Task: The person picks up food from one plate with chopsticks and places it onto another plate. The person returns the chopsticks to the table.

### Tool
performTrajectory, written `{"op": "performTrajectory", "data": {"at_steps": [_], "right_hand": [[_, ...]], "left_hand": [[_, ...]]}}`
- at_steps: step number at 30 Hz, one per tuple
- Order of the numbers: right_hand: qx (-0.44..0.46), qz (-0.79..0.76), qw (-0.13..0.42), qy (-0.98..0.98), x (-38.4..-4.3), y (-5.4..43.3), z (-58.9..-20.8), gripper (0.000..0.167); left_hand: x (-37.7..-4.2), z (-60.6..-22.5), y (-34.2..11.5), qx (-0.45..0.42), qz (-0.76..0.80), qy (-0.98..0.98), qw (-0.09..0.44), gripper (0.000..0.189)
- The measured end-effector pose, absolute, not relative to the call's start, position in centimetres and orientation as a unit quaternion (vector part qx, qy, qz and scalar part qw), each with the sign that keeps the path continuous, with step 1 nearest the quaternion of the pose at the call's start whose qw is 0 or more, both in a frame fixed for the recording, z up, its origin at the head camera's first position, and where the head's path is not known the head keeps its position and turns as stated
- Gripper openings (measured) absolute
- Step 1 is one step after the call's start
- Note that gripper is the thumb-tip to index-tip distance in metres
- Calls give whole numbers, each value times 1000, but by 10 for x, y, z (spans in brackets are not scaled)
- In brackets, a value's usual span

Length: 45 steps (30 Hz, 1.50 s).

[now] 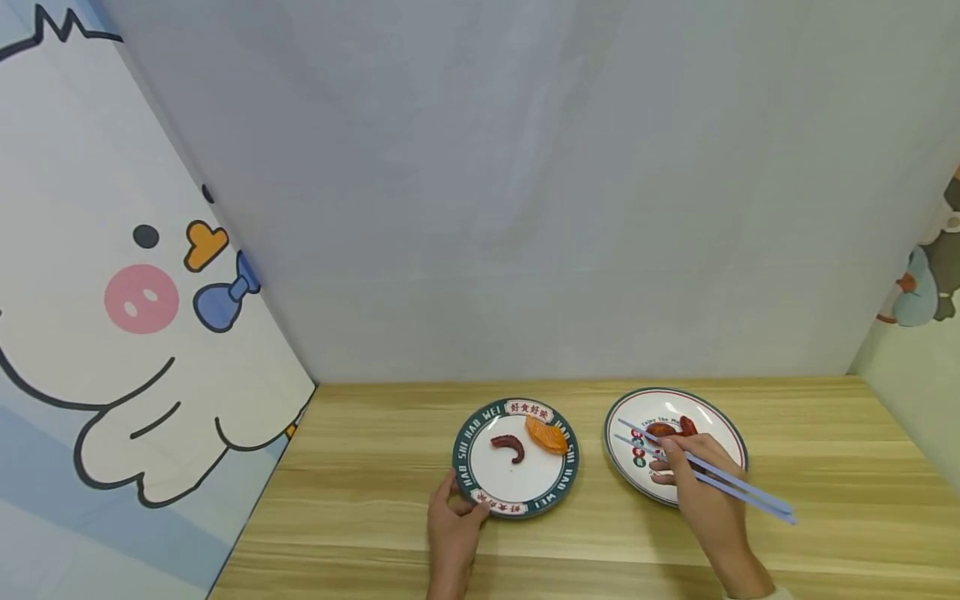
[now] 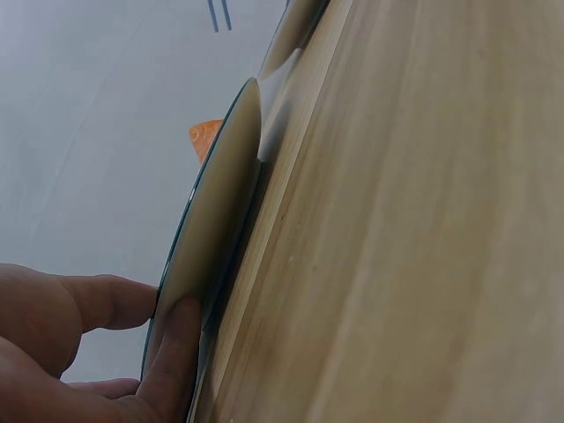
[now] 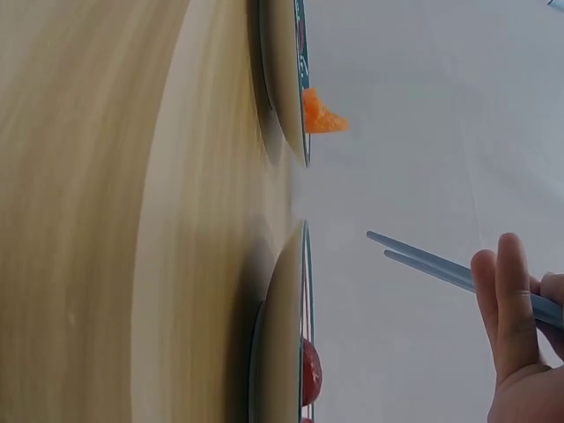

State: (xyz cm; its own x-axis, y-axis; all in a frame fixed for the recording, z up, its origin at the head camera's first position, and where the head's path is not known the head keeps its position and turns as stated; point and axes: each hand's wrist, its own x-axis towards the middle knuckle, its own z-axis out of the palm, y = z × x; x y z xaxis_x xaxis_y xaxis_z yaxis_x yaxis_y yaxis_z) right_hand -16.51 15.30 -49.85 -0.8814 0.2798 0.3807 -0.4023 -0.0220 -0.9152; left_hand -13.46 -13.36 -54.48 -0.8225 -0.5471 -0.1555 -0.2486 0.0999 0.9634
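Observation:
My left hand [image 1: 453,521] grips the near-left rim of a white plate [image 1: 510,479] with a green lettered border. In the left wrist view, the fingers pinch that plate [image 2: 216,207] by its edge. On it lie a dark red curled piece [image 1: 516,448] like a tentacle and a ridged orange piece [image 1: 547,435]. My right hand [image 1: 708,492] holds a pair of pale blue chopsticks [image 1: 772,499] over a second white plate [image 1: 716,425]. Reddish-brown pieces [image 1: 661,429] lie there, partly hidden by the hand. From the right wrist, the chopsticks' [image 3: 427,263] tips appear raised above the plate, with nothing between them.
Both plates stand side by side on a wood-grain table [image 1: 360,500], with a narrow gap between them. A grey-white backdrop [image 1: 525,208] rises behind the table's far edge. Cartoon-printed panels [image 1: 75,208] flank it on either side.

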Motion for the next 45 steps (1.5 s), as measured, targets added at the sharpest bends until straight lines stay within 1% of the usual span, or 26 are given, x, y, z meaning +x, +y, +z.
{"op": "performTrajectory", "data": {"at_steps": [12, 20, 29, 45], "right_hand": [[54, 702, 217, -676, -165, 135, -502, 16], [56, 726, 197, -657, -167, 127, -506, 21], [29, 732, 172, -659, -168, 118, -514, 23], [34, 747, 176, -641, -166, 102, -522, 23]], "left_hand": [[-136, -546, -135, 274, -604, -739, 116, 80], [-137, -546, -135, 280, -603, -739, 113, 80], [-137, -546, -134, 282, -606, -736, 111, 80], [-137, -545, -134, 285, -606, -735, 111, 79]]}}
